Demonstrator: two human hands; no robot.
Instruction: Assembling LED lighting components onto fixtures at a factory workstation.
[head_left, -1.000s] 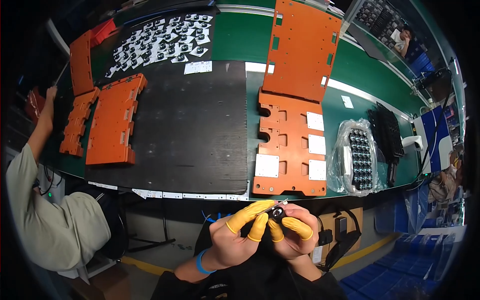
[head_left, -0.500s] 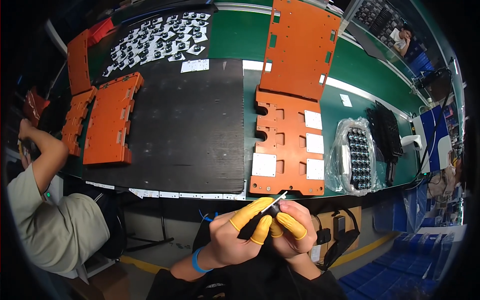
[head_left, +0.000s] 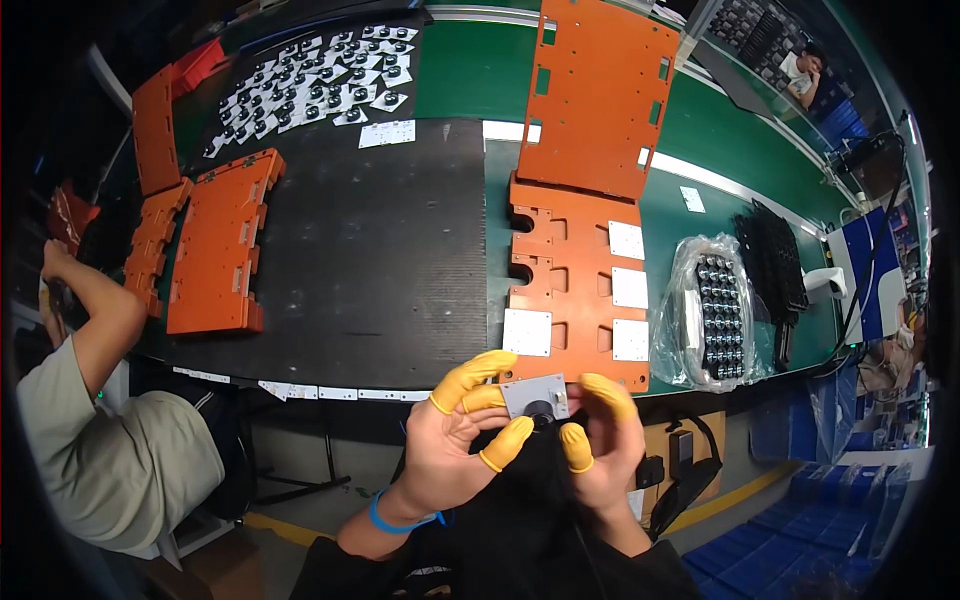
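A small camera module [head_left: 537, 394], a pale square circuit board with a round black lens, is held up in front of me, its lens at the lower edge. My left hand [head_left: 462, 428] has its fingertips at the board's left side, with the thumb near the lens. My right hand [head_left: 608, 440] is at the right edge, fingers curved around it and thumb a little apart from the lens. Yellow finger cots cover several fingertips. Just beyond is an orange fixture [head_left: 570, 375], its lid [head_left: 600, 100] raised, with several white square boards [head_left: 527, 331] in its pockets.
Right of the fixture, a plastic-wrapped tray [head_left: 722, 315] holds several lenses; black trays [head_left: 770, 265] and a white scanner [head_left: 824, 284] stand beyond. A black mat [head_left: 375, 250] lies left, with several camera modules behind. A co-worker [head_left: 130, 460] sits at left beside orange fixtures [head_left: 222, 245].
The camera module has turned from edge-on to show its flat face and lens. My fingers have spread from a tight pinch, with the left index finger lifted higher.
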